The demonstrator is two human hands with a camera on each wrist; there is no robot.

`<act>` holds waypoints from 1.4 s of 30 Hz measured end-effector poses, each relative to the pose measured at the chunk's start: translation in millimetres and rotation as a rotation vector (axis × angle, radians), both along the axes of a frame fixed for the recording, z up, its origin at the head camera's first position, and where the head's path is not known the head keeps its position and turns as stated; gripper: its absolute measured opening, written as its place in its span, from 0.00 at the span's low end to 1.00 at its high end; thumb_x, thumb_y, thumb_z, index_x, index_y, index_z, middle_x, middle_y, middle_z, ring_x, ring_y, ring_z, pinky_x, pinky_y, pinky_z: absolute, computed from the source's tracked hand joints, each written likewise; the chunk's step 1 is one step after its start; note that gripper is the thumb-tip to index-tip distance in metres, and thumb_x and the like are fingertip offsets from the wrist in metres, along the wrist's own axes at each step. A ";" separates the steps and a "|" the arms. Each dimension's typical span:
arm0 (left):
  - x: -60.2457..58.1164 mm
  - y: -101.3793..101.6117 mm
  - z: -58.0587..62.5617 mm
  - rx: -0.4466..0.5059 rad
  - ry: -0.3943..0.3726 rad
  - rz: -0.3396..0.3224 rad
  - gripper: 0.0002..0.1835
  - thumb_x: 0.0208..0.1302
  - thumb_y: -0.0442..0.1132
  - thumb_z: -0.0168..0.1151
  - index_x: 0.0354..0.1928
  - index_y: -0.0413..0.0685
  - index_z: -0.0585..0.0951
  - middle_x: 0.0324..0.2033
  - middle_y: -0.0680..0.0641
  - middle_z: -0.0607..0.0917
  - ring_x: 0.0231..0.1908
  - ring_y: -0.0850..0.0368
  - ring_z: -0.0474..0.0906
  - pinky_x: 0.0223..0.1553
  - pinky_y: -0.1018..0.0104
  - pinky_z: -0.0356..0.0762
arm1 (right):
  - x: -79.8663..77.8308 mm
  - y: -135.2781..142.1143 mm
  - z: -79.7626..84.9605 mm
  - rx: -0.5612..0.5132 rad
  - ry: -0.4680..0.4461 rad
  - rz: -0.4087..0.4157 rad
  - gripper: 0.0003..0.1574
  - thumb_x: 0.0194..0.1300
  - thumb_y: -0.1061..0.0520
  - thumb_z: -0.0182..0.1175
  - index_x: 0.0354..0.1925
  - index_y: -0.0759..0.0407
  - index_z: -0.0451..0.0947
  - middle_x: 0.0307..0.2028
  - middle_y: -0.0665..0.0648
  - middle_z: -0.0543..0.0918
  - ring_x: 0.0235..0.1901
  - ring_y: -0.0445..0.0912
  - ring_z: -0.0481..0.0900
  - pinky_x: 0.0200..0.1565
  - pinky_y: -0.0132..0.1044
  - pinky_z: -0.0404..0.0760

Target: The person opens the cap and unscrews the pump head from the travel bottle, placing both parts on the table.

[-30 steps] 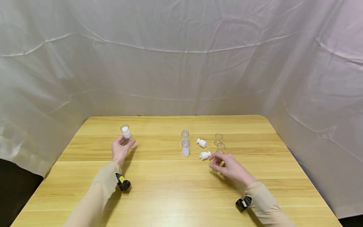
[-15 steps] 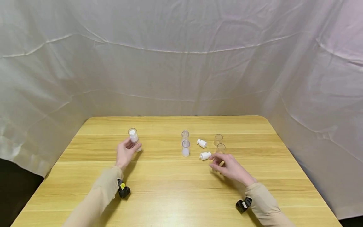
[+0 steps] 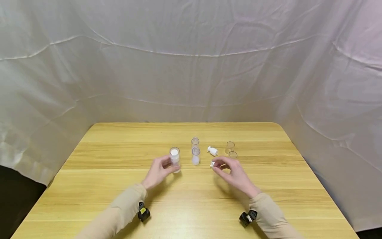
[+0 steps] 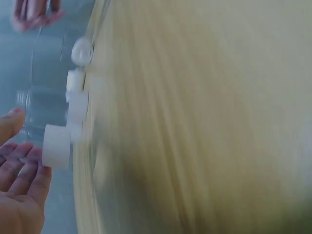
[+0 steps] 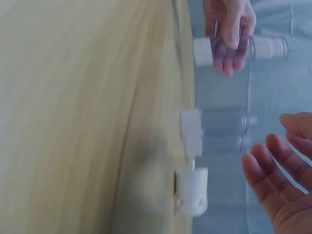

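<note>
My left hand (image 3: 157, 173) holds a clear pump bottle (image 3: 174, 156) upright between thumb and fingers, above the table. The bottle has a white pump top under a clear cap, and its white base (image 4: 56, 146) shows in the left wrist view. My right hand (image 3: 234, 174) hovers over a white pump head (image 3: 212, 164) lying on the table, partly hidden by the fingers. In the right wrist view, thumb and fingers are apart, with nothing between them. Between the hands stand two clear bottles (image 3: 195, 156) without pumps, one behind the other.
A second white pump head (image 3: 213, 151) lies to the right of the standing bottles. Two clear caps (image 3: 230, 146) stand farther right, the nearer one partly behind my right hand. Grey cloth (image 3: 191, 66) hangs behind the wooden table (image 3: 191, 205).
My left hand has carried the pump bottle rightward and nearer, close to the standing bottles. My right hand has shifted left, over the nearer pump head.
</note>
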State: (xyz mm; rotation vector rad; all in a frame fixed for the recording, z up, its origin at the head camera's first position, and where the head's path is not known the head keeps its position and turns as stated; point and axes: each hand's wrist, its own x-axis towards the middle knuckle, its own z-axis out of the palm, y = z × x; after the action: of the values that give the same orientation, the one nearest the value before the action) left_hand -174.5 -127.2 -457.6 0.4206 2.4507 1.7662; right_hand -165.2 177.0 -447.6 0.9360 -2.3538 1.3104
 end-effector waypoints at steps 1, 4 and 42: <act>1.5 4.6 -0.2 -0.001 0.000 -0.024 0.24 0.61 0.33 0.70 0.59 0.36 0.78 0.54 0.33 0.85 0.55 0.40 0.83 0.63 0.48 0.80 | 0.2 -3.5 0.9 -0.028 0.013 0.010 0.16 0.59 0.71 0.68 0.47 0.68 0.81 0.34 0.59 0.87 0.34 0.42 0.85 0.38 0.34 0.90; 4.7 17.2 -1.8 0.001 0.002 -0.098 0.23 0.61 0.33 0.69 0.59 0.35 0.79 0.54 0.33 0.85 0.55 0.40 0.83 0.63 0.46 0.80 | 1.6 -13.7 4.8 -0.097 0.023 0.053 0.21 0.58 0.73 0.68 0.51 0.68 0.79 0.39 0.62 0.86 0.40 0.44 0.85 0.42 0.38 0.91; 9.3 56.1 -15.1 0.022 -0.006 -0.349 0.22 0.64 0.34 0.68 0.59 0.35 0.80 0.56 0.36 0.85 0.57 0.43 0.84 0.62 0.65 0.81 | 10.4 -45.7 14.4 -0.020 -0.057 0.173 0.29 0.57 0.71 0.70 0.57 0.70 0.76 0.51 0.62 0.82 0.50 0.49 0.83 0.58 0.39 0.86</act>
State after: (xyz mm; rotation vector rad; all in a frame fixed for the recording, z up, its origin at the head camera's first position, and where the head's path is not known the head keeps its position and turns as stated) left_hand -165.2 -71.1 -472.7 0.7885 2.1879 1.6439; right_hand -154.8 131.3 -433.2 1.1324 -2.3414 1.4392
